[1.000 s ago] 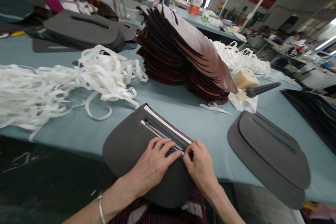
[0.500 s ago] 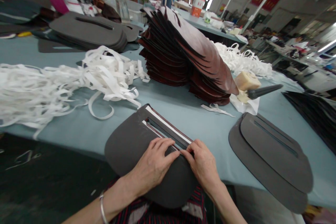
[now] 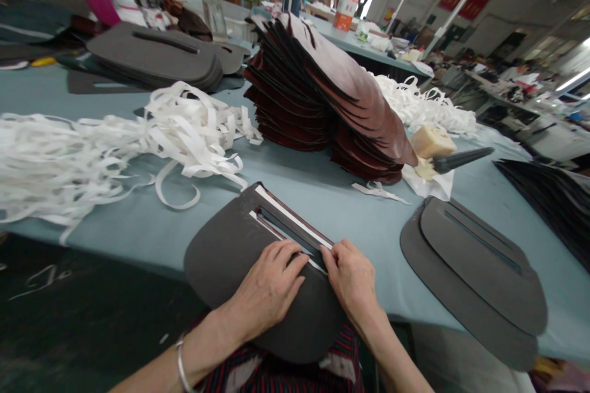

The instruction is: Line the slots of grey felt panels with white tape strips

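Grey panel (image 3: 221, 245): placed directly under both hands' fingers, carried partly by the desk (image 3: 369, 227) and partly overhanging its near edge, above striped clothing (image 3: 286, 377)
Slot (image 3: 281, 222): seen beyond the left fingers, bordered by an upper white strip (image 3: 292, 215) and a lower white strip (image 3: 267, 226), both stretched lengthwise along it
Left hand (image 3: 271, 282): laid on the panel, its fingers bent and their tips set over the lower white strip; whether anything is pinched by them cannot be told
Bangle (image 3: 180, 362): worn on the left wrist, behind those fingers
Right hand (image 3: 351, 273): set at the panel's right edge, its fingers bent and the thumb placed by the slot's right end; whether the edge is grasped or only touched cannot be told
White tape heap (image 3: 184, 129): piled loosely beyond and left of the left fingers, one end lying just beside the panel's far corner
Brown sheets (image 3: 359, 92): stacked beyond both hands' fingers, well apart from them
Tape scraps (image 3: 378, 191): strewn beyond the right fingers, near the brown sheets
Cream block (image 3: 433, 140): set farther beyond the right fingers, a dark handle (image 3: 463, 159) angled beside it
Two grey pieces (image 3: 470, 270): laid overlapped to the right of the right fingers, apart from them, the upper one slotted
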The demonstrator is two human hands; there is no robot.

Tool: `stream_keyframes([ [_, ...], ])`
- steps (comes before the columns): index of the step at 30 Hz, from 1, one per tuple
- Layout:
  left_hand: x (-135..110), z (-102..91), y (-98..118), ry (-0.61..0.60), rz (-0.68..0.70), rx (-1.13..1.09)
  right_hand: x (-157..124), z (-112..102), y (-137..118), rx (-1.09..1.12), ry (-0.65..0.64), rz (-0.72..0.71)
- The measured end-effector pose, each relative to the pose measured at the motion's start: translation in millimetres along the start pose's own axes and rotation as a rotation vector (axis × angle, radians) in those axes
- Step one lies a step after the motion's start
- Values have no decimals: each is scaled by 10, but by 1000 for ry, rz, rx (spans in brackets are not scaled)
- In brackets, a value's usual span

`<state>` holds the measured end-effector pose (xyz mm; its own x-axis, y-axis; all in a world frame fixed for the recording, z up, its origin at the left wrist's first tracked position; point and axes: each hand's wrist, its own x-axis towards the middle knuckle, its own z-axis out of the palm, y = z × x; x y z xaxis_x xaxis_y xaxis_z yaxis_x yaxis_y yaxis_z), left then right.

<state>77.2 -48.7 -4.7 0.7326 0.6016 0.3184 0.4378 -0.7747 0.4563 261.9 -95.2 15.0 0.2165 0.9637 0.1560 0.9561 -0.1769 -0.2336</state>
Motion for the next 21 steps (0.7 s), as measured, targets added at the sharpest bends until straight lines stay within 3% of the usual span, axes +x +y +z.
stream_keyframes([
  [6,-10,14,3,5,-22,7,-303,-171,148,383,-65,20],
  [10,4,35,43,30,-61,5,-391,-118,136,367,-65,-8],
  [16,53,54,185,62,-145,-5,-270,-103,171,300,-84,-13],
  [21,46,-86,9,-18,-104,-15,-199,-170,186,294,-143,-19],
])
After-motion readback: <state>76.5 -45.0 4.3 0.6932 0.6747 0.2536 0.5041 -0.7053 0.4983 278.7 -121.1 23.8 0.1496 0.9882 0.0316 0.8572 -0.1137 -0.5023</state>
